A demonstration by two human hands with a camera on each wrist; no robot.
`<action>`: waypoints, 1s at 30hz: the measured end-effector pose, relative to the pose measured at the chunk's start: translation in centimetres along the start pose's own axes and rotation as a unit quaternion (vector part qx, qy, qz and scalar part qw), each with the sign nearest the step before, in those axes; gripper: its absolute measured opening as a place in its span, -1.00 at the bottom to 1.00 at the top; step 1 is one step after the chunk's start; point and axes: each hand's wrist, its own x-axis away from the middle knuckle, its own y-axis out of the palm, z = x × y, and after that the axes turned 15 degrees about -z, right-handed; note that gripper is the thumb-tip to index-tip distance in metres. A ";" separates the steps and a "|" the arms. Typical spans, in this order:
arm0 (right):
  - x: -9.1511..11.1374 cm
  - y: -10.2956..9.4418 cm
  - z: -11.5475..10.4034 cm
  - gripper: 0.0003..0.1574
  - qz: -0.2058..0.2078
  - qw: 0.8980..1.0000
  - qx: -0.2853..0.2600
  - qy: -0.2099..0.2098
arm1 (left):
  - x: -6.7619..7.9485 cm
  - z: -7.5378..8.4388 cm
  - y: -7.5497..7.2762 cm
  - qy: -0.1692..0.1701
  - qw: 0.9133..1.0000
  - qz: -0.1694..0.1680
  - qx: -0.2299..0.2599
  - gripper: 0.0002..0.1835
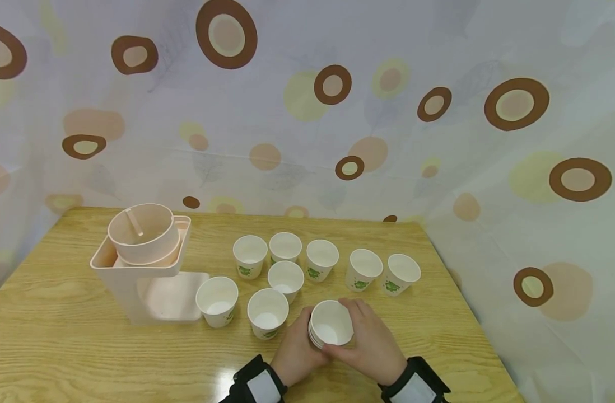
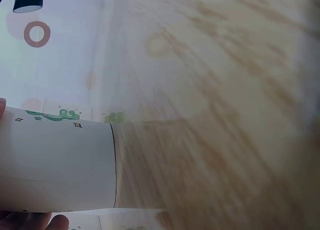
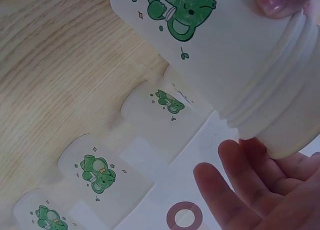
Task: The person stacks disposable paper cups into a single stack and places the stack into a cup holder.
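Near the front of the table, a short stack of white paper cups is between the two hands. My left hand grips the stack from its left side. From the right, my right hand holds it, with fingers at the far rim and thumb at the near side. Several stacked rims show in the right wrist view, where the outer cup bears a green cartoon print. The left wrist view shows the cup wall lying sideways in the picture, with fingertips at its edge.
Several single paper cups stand upright behind and left of the hands, among them a near cup and a far-right cup. On the left is a pale pink plastic holder with a round container in its top. A patterned curtain hangs behind the wooden table.
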 end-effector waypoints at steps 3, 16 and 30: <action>0.0 0.2 0.2 0.00 -0.003 1.000 -0.004 0.000 | 0.0 0.0 0.1 0.001 1.000 0.001 0.000 -0.24; -0.2 0.8 0.6 0.00 -0.018 1.000 -0.003 0.005 | 0.1 0.0 0.0 0.007 1.000 -0.001 0.009 -0.22; -2.4 -3.3 3.9 -0.10 -0.024 0.999 -0.022 0.041 | 0.2 -0.3 0.1 0.017 1.000 0.003 0.008 -0.23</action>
